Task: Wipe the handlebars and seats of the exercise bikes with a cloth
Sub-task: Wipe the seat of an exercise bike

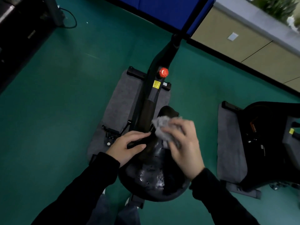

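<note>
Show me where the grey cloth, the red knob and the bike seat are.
grey cloth (162, 128): head view, bunched part above the fingers
red knob (163, 72): head view, centre of its cap
bike seat (151, 181): head view, glossy wide rear part

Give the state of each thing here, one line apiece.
seat, glossy wet-looking patches on top
cloth, crumpled, against the seat's front
left hand, grips the seat's front end
right hand, holds the cloth
second bike, at right, untouched
</note>
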The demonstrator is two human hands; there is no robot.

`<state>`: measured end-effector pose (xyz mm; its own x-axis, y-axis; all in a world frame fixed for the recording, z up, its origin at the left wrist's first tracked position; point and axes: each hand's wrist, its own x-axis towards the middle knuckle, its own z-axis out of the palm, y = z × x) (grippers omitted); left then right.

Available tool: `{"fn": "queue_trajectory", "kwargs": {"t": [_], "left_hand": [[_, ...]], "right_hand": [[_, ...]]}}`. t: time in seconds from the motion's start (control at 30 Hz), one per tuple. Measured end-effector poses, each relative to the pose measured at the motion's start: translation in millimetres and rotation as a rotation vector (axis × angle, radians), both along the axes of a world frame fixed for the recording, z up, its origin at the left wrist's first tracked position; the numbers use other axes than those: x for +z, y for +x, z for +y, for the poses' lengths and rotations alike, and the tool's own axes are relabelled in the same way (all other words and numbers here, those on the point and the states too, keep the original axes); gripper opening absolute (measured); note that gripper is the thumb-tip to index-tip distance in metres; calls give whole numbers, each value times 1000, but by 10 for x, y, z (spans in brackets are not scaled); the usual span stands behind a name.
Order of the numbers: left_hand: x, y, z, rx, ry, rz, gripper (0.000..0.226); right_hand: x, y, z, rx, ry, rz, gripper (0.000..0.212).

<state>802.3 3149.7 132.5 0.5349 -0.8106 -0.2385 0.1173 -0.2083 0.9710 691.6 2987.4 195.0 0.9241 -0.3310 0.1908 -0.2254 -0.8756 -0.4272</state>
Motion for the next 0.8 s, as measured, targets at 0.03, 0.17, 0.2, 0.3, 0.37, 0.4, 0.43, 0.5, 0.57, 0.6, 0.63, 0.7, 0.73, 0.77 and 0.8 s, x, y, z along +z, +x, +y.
{"fn": "queue_trajectory", "kwargs": {"t": [0.03, 0.17, 0.2, 0.3, 0.37, 0.4, 0.43, 0.5, 0.57, 0.6, 0.63, 0.7, 0.73, 0.77, 0.8], "left_hand": [[-7, -4, 3, 0, -10, 4, 38], [-39, -45, 6, 23, -21, 16, 36], [-41, -57, 7, 30, -27, 20, 36], [-21, -80, 6, 46, -41, 31, 37], [-3, -82, 7, 46, -43, 43, 37], [5, -80, 6, 42, -42, 45, 37], [13, -79, 3, 37, -39, 41, 37], [21, -75, -5, 35, -35, 29, 37], [27, -80, -10, 57, -30, 42, 35], [34, -84, -11, 68, -26, 57, 34], [41, -85, -11, 72, -22, 65, 34], [53, -86, -6, 55, -16, 44, 37], [57, -84, -4, 42, -15, 25, 39], [62, -83, -1, 35, -14, 7, 41], [65, -82, 0, 35, -13, -4, 42]], "right_hand": [[-3, -68, 24, 52, -31, 25, 29], [112, 153, -139, 211, -149, 91, 25], [148, 296, -203, 236, -181, 124, 26], [233, 682, -393, 127, -76, 216, 23], [263, 751, -471, -27, 94, 217, 21], [263, 717, -461, -70, 120, 199, 21], [257, 654, -415, -58, 88, 169, 22], [228, 486, -218, 139, -26, 141, 26], [193, 368, -62, 369, -110, 190, 29], [184, 355, -57, 439, -134, 219, 30], [187, 374, -104, 471, -149, 235, 29], [180, 429, -245, 434, -159, 193, 28], [170, 452, -299, 345, -128, 153, 28], [163, 468, -334, 206, -47, 105, 28], [157, 480, -336, 36, 70, 48, 26]]}}
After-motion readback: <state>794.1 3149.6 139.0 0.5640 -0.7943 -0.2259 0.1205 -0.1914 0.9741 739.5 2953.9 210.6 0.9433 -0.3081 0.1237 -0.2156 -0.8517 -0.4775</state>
